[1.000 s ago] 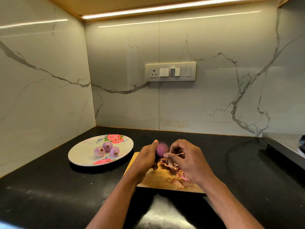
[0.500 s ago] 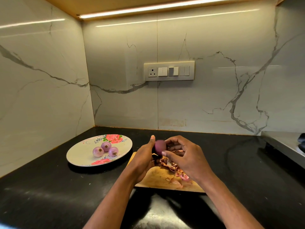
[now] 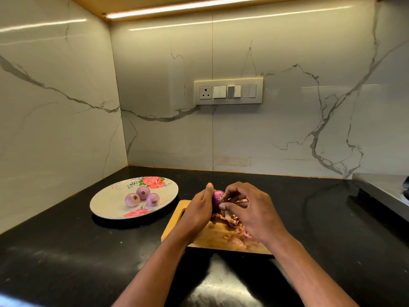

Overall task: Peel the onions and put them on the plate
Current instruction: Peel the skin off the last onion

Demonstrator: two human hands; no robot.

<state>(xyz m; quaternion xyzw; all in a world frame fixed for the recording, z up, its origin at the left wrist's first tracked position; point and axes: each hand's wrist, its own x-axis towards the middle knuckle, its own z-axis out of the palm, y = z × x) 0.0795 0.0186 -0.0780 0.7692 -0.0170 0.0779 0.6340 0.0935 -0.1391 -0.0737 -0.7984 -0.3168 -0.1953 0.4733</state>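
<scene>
My left hand point(image 3: 200, 209) grips a small purple onion point(image 3: 218, 196) above the wooden cutting board point(image 3: 212, 238). My right hand point(image 3: 247, 209) pinches a strip of dry skin at the onion's right side. A heap of peeled skins point(image 3: 230, 220) lies on the board under my right hand, partly hidden by it. Three peeled onions point(image 3: 142, 197) sit together on the white plate with red flowers point(image 3: 106, 202), left of the board.
The black countertop point(image 3: 66, 251) runs into a marble corner at the left and back. A steel stove edge point(image 3: 380, 191) juts in at the right. A socket and switch panel point(image 3: 228, 91) is on the back wall.
My left hand has turned the onion in place, and my right hand's fingers have shifted from beside the onion onto its skin. The plate and board have not moved.
</scene>
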